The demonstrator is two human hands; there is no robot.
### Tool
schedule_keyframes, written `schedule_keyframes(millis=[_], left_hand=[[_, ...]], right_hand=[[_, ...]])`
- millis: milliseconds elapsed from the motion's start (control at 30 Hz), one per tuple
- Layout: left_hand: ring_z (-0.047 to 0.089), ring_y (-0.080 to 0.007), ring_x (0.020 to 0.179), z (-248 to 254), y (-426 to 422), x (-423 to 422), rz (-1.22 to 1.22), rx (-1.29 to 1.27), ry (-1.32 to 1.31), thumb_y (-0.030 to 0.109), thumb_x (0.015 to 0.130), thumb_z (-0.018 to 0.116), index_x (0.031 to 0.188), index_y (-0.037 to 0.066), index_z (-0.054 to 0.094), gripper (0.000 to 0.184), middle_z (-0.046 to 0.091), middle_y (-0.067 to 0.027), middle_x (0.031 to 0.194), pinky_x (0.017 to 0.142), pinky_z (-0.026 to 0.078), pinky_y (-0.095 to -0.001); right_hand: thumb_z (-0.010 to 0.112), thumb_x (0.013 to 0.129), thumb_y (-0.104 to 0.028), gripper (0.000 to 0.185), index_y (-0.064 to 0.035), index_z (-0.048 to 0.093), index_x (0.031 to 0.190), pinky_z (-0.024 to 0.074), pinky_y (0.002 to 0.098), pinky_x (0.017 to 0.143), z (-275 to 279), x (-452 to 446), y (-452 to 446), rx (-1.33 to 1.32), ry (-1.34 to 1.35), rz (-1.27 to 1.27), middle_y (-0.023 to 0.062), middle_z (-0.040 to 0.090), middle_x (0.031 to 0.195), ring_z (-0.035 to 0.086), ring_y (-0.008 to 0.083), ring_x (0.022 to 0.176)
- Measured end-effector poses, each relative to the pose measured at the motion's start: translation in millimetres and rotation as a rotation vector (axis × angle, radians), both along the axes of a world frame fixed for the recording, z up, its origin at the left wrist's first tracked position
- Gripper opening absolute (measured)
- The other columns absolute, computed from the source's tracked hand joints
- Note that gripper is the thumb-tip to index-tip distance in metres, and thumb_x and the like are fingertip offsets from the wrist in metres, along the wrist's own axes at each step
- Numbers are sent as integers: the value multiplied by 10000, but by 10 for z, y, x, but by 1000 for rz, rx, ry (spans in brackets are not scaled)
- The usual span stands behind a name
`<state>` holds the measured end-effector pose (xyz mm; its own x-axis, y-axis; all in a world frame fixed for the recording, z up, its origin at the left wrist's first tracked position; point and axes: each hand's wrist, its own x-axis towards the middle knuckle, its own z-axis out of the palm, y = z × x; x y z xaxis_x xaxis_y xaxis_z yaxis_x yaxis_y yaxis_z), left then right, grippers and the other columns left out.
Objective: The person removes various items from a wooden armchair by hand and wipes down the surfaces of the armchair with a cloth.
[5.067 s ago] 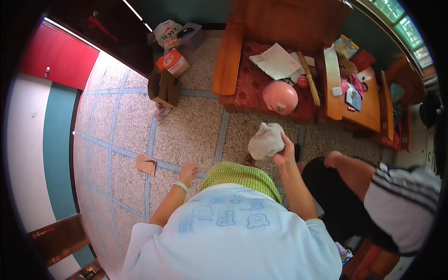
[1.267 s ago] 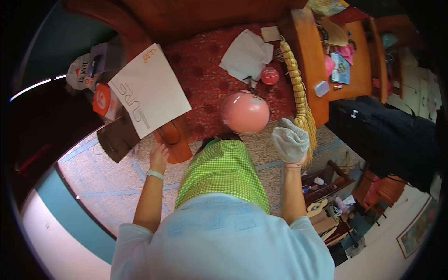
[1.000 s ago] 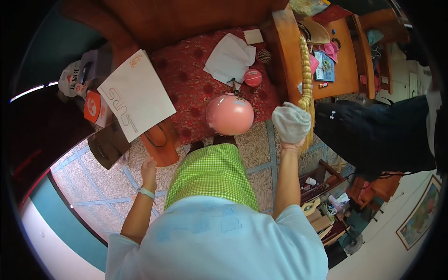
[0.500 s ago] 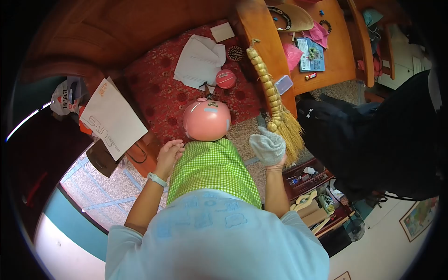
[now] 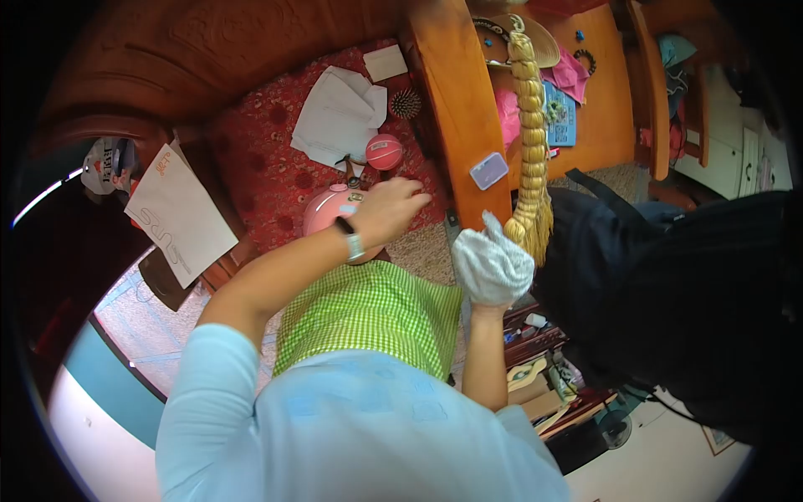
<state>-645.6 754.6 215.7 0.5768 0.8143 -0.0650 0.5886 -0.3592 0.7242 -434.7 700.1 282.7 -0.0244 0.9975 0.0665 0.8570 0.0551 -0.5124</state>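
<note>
My left hand [image 5: 393, 209] is stretched across in front of the pink helmet [image 5: 324, 209], palm down, fingers loosely extended, with nothing seen in it. The helmet is on the red patterned seat, partly hidden by that forearm. A bunched grey-white cloth [image 5: 493, 266] covers my right hand [image 5: 489, 308], which is closed around it; the fingers themselves are hidden. Right beside the cloth is a straw hand broom [image 5: 529, 125], its braided handle upward and its bristles partly behind the cloth. Whether the right hand also touches the broom I cannot tell.
On the red seat [image 5: 268, 184] lie white papers [image 5: 339, 117], a small pink ball [image 5: 384, 152] and a round bristle brush [image 5: 406, 104]. A phone [image 5: 488, 171] rests on the wooden table edge. A large black bag [image 5: 661, 284] fills the right side. A green checked cloth [image 5: 360, 314] covers my lap.
My left hand has swung up and right, from beside my lap to across the helmet. The broom's handle has tipped right, over the table. The cloth stays in my right hand.
</note>
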Motion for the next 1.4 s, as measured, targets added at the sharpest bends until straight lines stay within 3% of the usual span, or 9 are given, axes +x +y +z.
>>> schedule_keyframes(millis=[100,167,300,400,767,1033,1167,1200,1400], left_hand=[[493,-277,997,-117,357,766,23,48,-39,185,684,668,1109,88,506,465,494,-119,1118,804,429,-383],[471,-264,1017,-219,434,1133,105,41,0,224,669,699,1142,112,489,530,462,-120,1155,804,405,-377],[474,-250,977,-442,484,1400,131,93,34,232,675,691,1140,182,498,506,459,-112,1153,783,406,-364],[496,-259,894,-606,588,1262,194,189,54,148,669,653,1100,228,510,461,473,-104,1092,716,422,-358],[500,-293,929,-538,1443,638,643,216,51,80,674,637,1078,158,546,421,492,-117,1045,779,452,-389],[470,-346,1072,-693,1455,348,735,104,-231,72,705,619,1189,94,484,502,465,-188,1186,932,387,-392],[450,-339,1100,-1282,803,-340,863,114,-143,35,691,606,1205,59,455,536,488,-172,1164,966,359,-394],[445,-336,1113,-1441,685,-554,912,86,18,53,689,618,1231,59,426,575,483,-181,1178,974,353,-391],[397,-368,1178,-2085,752,-1515,1117,-406,124,194,665,701,1279,-42,313,763,398,-263,1268,991,338,-394]], right_hand=[[555,798,-94,365,-36,557,1159,461,208,721,177,-127,-32,-154,233,-52,24,636,823,582,115,716],[497,851,-112,370,1,509,1203,459,232,773,107,-138,-124,-432,1296,-659,35,626,845,575,112,748],[442,888,-131,378,40,467,1224,446,248,834,-9,-68,-175,-430,651,-231,71,600,988,564,128,863],[399,907,-172,424,67,413,1256,415,301,921,-218,30,-291,-459,1554,-575,156,567,1074,549,176,962],[303,901,-393,643,47,207,1360,208,529,1044,-943,72,-188,-581,2617,-705,218,407,1301,375,369,1208],[275,895,-399,592,-43,266,1368,187,528,1055,-1071,87,-217,-664,2170,-888,126,371,1365,340,314,1254],[350,917,-281,528,49,280,1324,388,374,977,-1194,-107,-569,-953,2758,-618,149,448,1275,485,271,1103],[371,898,-249,537,80,279,1313,439,381,925,-1187,-74,-659,-1042,2101,-773,197,467,1232,521,275,1040],[385,862,-119,445,98,357,1250,509,445,795,-1097,-594,-664,-1032,1851,-917,213,587,989,607,300,844]])
